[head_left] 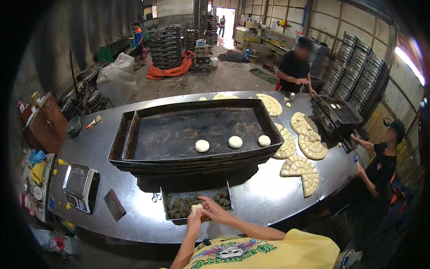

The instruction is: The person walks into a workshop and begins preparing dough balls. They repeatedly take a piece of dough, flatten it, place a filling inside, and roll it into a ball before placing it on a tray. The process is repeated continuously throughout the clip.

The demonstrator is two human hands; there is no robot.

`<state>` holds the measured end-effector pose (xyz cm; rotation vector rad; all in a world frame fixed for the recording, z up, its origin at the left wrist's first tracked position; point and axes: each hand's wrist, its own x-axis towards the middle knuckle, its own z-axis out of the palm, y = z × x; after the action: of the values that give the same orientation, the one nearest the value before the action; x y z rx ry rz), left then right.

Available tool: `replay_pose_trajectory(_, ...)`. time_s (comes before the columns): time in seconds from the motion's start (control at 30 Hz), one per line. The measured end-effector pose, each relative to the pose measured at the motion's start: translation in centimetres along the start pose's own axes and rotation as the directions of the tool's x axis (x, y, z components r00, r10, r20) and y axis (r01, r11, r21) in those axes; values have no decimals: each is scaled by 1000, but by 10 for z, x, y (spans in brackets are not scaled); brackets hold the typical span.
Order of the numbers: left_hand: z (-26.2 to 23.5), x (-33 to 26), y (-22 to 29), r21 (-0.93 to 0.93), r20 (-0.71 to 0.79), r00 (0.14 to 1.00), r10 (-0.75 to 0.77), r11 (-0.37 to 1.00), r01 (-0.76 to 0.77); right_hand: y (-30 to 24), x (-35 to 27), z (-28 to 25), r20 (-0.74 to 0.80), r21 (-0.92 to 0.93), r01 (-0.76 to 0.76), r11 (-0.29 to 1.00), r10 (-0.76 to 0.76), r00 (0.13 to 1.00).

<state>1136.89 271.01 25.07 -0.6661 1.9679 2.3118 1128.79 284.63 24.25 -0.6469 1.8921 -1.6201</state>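
dough piece (195, 208) | pinched between left hand (194, 218) and right hand (213, 210)

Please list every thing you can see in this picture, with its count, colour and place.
dough balls: three, pale, in a row on the top tray
trays: a stack, dark metal, table centre
filling tray: one, small, with dark brown lumps, at the near edge
dough discs: several, cream, cut in wedges, right and far side of the table
scale: one, grey, near left
scissors: one pair, left of the filling tray
scraper: one, dark, beside the scale
brush: one, pale, far left
table: one, dark metal
co-workers: two at the right side, in black; others far back
dough piece: one, pale, in both hands
left hand: on the dough piece
right hand: on the dough piece
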Motion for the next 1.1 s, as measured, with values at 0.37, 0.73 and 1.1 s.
replay_pose_trajectory(0.37,-119,-84,-16,-334,-680,734,-2,891,-307,63,89,-8,455,-844,434,316,-7,891)
replay_pose_trajectory(0.73,-153,-63,18,-184,-649,753,108,939,-292,53,82,-27,179,-834,227,504,-142,974)
replay_pose_trajectory(1.1,-169,31,47,-391,-322,942,89,894,-219,14,73,-39,-231,259,-242,935,304,924)
